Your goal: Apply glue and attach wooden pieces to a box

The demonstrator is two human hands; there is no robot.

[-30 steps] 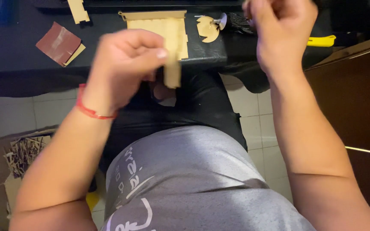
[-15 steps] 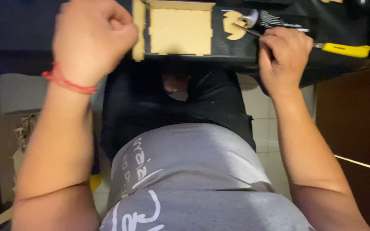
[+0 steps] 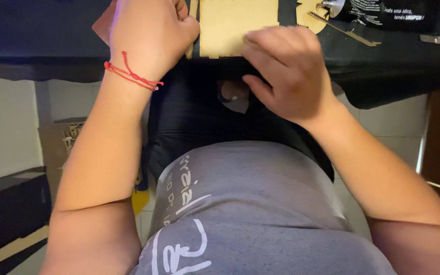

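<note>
1. At the near edge of the black table [image 3: 36, 46], a pale wooden panel [image 3: 232, 25] is lying flat
2. Left hand [image 3: 148, 35] is gripping its left side, fingers curled
3. Right hand [image 3: 286, 76] is pressing bent fingers on its lower edge
4. Beyond, a dark glue tube [image 3: 378, 10] is lying

The light is dim and warm, and it seems to fall from above in front of the person. The pale wooden panel [image 3: 235, 25] is the brightest surface, while the black table covering [image 3: 383, 66] is nearly without detail. Deep shadow lies under the table edge, over the dark lap. A faint violet tint touches the left hand [image 3: 148, 35]. The picture is slightly soft, and the forearms look stretched near the bottom corners.
</note>
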